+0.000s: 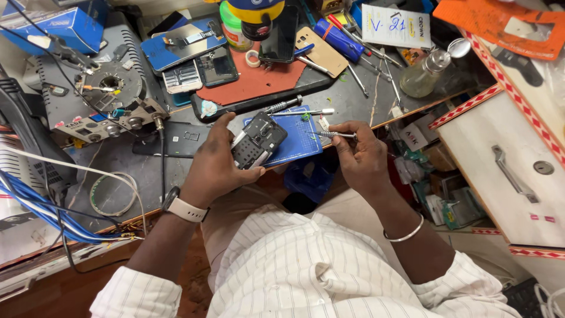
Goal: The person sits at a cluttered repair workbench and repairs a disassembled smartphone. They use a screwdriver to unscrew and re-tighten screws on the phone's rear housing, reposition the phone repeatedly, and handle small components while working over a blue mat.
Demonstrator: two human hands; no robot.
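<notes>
I see the phone (258, 141), back off, over the blue mat (300, 138), long axis tilted near-left to far-right. Left hand (213, 165) grips its near-left end. Right hand (360, 154) pinches a screwdriver (336, 135) just right of the phone, tip pointing left at it.

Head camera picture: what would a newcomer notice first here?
First, the opened phone at the centre, gripped in the left hand over a blue mat. Beside it, the right hand pinches a thin metal tool. Behind them, a red mat lies among phone parts.
</notes>
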